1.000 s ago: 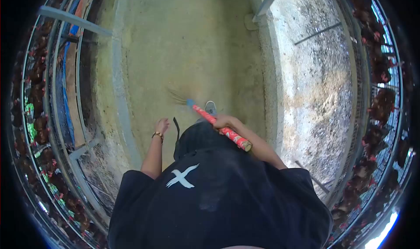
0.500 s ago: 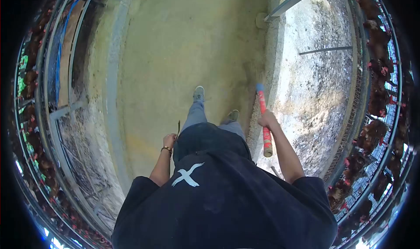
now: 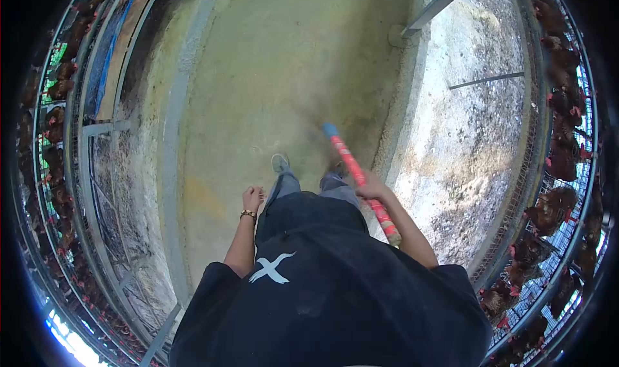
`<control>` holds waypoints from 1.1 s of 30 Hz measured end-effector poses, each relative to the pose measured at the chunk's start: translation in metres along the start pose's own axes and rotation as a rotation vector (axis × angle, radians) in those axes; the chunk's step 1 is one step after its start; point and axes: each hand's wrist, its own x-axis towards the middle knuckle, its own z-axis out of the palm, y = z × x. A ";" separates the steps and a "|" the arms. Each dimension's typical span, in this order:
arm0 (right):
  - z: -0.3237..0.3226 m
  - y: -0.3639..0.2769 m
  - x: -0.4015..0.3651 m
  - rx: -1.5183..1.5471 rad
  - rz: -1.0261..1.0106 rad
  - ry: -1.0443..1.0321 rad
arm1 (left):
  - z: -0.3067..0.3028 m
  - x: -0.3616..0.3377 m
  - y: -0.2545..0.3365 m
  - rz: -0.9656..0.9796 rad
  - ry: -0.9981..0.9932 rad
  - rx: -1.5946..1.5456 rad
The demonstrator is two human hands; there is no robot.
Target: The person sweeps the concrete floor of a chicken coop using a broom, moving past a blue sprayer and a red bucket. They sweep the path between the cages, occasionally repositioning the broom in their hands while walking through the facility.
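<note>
Concrete floor [image 3: 277, 64] extends up to 12 o'clock between pale, stained side strips. Caged brown hens [image 3: 561, 154] line both edges, at 3 and 9 o'clock. Black shirt [image 3: 335, 302] with white X mark at 6 o'clock. Red-wrapped broom [image 3: 350, 162] slants from 4 o'clock to just right of centre; bristles blurred, floor contact undetermined. Right hand [image 3: 374, 186]: fingers wrapped around the broom handle. Left hand [image 3: 253, 198]: near the left thigh, fingers loosely bent, nothing visibly held. Beaded bracelet [image 3: 248, 213] on left wrist.
</note>
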 end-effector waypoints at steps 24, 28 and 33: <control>0.129 -0.193 0.105 -0.267 -0.151 -0.337 | -0.259 0.041 -0.051 -0.283 0.187 -0.188; 0.055 -0.146 0.122 0.080 0.251 0.084 | -0.230 0.010 -0.074 -0.114 0.171 -0.058; 0.114 -0.097 0.206 -0.166 0.225 -0.065 | -0.207 0.017 -0.087 0.034 0.036 0.124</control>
